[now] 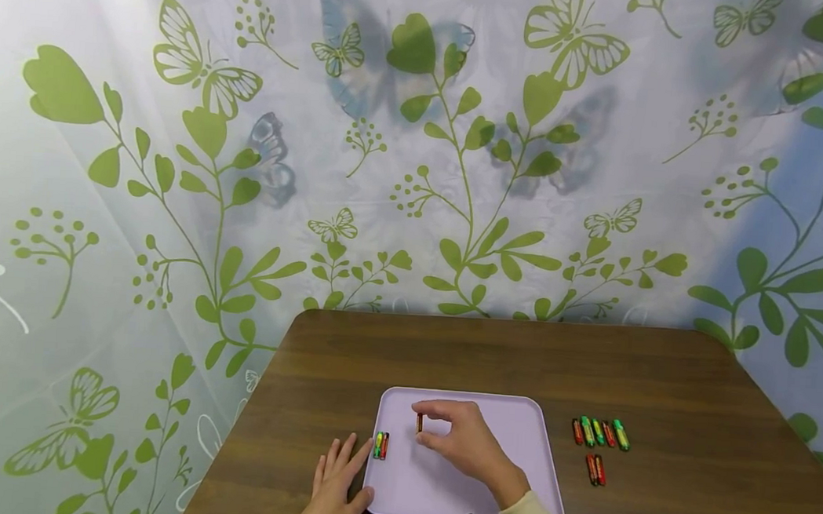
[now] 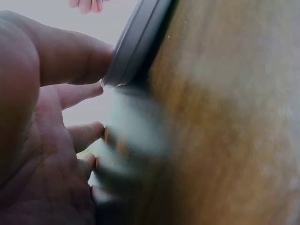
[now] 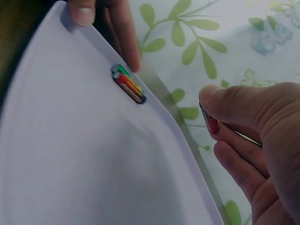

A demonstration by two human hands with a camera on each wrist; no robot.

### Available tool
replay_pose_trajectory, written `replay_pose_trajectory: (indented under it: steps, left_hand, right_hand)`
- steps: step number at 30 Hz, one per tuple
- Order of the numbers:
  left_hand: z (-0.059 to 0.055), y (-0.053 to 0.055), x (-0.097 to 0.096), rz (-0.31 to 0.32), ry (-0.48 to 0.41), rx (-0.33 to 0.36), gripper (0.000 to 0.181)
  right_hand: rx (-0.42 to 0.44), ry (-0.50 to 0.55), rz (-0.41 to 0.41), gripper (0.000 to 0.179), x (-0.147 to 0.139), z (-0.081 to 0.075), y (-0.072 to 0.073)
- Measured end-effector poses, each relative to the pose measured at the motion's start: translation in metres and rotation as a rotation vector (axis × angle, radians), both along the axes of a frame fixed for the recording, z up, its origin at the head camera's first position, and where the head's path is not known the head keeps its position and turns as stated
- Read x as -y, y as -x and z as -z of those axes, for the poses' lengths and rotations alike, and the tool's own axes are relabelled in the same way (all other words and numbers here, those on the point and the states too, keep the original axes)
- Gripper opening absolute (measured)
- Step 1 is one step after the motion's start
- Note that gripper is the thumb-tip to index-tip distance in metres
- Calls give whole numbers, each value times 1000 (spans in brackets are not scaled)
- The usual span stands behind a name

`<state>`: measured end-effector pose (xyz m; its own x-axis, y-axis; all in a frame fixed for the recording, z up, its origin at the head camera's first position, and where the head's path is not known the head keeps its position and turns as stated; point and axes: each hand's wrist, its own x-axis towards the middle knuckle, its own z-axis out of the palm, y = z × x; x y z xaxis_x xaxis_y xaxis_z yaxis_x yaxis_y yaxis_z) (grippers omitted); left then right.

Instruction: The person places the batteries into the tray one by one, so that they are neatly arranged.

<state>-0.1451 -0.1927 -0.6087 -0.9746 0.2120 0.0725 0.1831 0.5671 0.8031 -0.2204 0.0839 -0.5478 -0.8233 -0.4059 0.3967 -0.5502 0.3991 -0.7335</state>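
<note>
Right hand [image 1: 467, 441] pinches one battery [image 1: 419, 422] upright over the lilac tray [image 1: 515, 420]. Two batteries [image 1: 381, 445] lie to its left, long axes pointing away. Left hand [image 1: 335, 484], fingers straight, presses the tray's left edge.

Held battery [image 3: 209, 123]: mostly hidden between the right hand's [image 3: 255, 140] thumb and fingers.
Left wrist view: table [image 2: 225, 117] beside the fingertips [image 2: 91, 130] was blurred.

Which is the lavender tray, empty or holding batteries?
Holding batteries: two batteries lie inside the tray, beside its left rim.
</note>
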Motion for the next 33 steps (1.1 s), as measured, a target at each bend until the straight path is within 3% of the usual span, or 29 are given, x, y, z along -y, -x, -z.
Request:
replay_pose_trajectory:
  steps: [5,12,19,33]
  left_hand:
    - [-2,1,0,16,3,15,73]
    - [7,5,3,8,20,14,75]
    - [5,3,1,9,15,-2,75]
    - [3,1,1,19,-5,-17,73]
  right_hand:
    - [24,-16,-9,40,17,5,-4]
    - [26,-16,-22,41,36,19,-7]
    - [27,-29,-24,39,45,27,-8]
    - [-62,-161,-6,42,57,31,-9]
